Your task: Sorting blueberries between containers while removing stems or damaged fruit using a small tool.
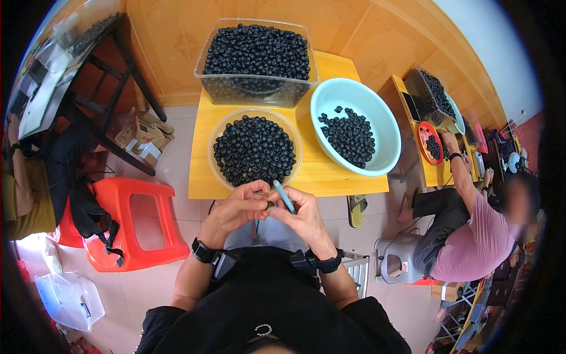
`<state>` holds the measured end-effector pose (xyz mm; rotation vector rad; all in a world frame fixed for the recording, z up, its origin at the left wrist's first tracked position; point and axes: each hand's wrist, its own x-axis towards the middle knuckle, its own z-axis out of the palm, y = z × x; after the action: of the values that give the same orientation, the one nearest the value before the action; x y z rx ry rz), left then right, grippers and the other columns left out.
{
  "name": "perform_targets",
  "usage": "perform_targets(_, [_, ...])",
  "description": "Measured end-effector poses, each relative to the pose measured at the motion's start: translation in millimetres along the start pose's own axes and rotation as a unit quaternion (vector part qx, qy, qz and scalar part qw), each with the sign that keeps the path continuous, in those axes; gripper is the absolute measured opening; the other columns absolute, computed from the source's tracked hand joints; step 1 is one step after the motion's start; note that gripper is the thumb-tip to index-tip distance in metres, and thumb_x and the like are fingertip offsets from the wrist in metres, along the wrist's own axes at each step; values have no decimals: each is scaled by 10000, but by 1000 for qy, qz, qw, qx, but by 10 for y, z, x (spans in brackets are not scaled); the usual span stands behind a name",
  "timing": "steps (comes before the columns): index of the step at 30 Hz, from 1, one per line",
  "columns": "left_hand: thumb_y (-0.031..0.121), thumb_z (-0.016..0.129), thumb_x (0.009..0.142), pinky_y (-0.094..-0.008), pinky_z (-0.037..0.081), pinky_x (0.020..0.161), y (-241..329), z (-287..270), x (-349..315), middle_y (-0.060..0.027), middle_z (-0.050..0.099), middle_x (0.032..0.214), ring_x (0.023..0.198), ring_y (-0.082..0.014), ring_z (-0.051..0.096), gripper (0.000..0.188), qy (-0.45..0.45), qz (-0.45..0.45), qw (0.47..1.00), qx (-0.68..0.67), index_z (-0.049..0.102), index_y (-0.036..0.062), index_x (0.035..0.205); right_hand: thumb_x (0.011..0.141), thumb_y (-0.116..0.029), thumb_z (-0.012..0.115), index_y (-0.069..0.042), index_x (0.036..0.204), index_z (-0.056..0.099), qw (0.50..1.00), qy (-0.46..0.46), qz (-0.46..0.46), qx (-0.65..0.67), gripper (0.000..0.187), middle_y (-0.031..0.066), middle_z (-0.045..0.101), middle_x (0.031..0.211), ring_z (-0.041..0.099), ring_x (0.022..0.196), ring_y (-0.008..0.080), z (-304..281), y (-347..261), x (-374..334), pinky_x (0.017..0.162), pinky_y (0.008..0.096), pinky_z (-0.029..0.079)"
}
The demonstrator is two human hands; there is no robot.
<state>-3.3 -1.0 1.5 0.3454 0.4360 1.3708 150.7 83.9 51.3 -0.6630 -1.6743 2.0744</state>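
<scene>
My left hand [239,207] is closed in a pinch on a small dark bead [270,205], mostly hidden by the fingertips. Meeting it at the fingertips, my right hand [302,217] grips a light-blue pen-like tool [284,196] that slants up to the left; its working tip cannot be made out. Both hands are just off the table's front edge. Right beyond them stands a round clear tub [299,141] filled with black beads [254,147] that have holes through them.
A large clear box [227,91] heaped with black beads stands at the back of the yellow table [200,183]. A light-blue basin [388,138] with more beads is at the right. Red stools [132,221] stand left. A co-worker [471,236] sits right, by another bead-laden table.
</scene>
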Motion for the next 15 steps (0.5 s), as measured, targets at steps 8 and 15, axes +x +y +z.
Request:
perform_targets(8, [74,641,809,-255,537,666,77,139,-6,-61,621,984,791,-138,625,280,114,18,985,128,504,81,1053,721,-90,705,-24,883,652,973,95,-51,-203,184,-29,518,642,458,591,58,-295,-86,79,543,214,383])
perform_targets(15, [103,618,833,-242,526,651,225,-57,-62,-62,638,904,743,-114,623,182,253,137,925,246,562,57,999,750,-36,667,20,1065,604,847,346,-231,-332,327,60,593,787,512,660,114,-860,-528,417,604,250,438])
